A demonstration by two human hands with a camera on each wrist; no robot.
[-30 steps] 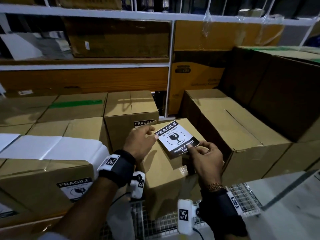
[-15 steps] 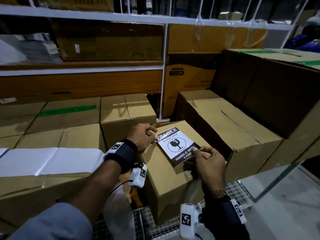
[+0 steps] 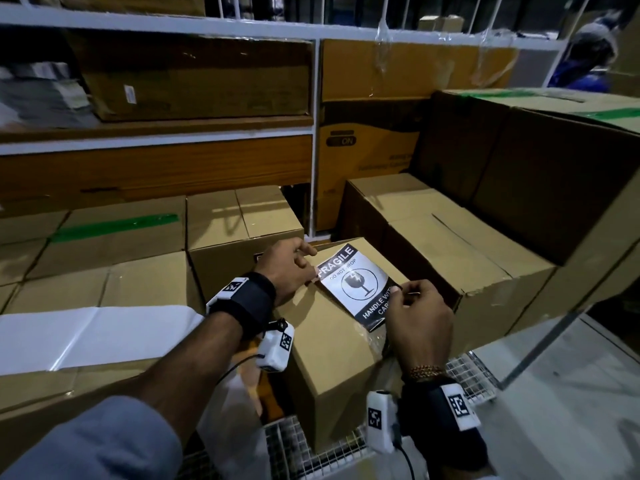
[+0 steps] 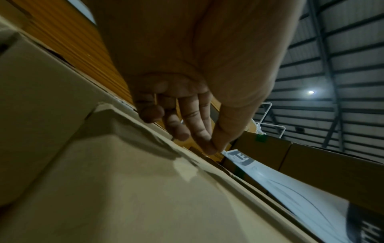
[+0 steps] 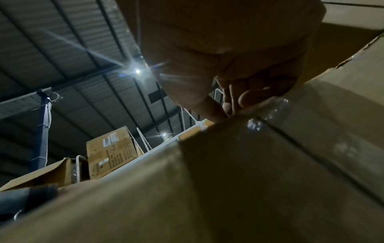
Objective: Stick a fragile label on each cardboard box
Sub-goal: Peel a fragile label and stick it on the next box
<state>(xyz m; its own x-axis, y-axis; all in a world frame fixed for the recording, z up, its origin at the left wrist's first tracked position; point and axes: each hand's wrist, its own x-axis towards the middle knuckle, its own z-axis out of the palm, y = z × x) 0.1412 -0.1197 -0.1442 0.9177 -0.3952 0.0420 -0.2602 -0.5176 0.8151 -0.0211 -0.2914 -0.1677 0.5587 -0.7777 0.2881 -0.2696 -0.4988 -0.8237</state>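
cardboard box (image 3: 332,344): tilted, on wire rack (image 3: 474,374) | fragile label (image 3: 356,285): over box's top, between hands | left hand (image 3: 287,268): pinches label's upper-left corner | right hand (image 3: 417,315): pinches its lower-right edge

Head view: looks forward and down from above both forearms onto the brown cardboard box (image 3: 332,344) standing on white wire mesh (image 3: 467,375), with white-framed shelving (image 3: 313,133) behind.
Left wrist view: sits very near, low beside the same box (image 4: 129,189), and faces up along the left hand (image 4: 187,74) toward a corrugated roof.
Right wrist view: sits against the box's side (image 5: 187,189) and faces up past the right hand (image 5: 228,57) to the roof lamps.
Shared by head and left wrist: the black-and-white fragile label (image 3: 360,285), seen edge-on (image 4: 290,185) from the wrist.
Shared by all three: the box.
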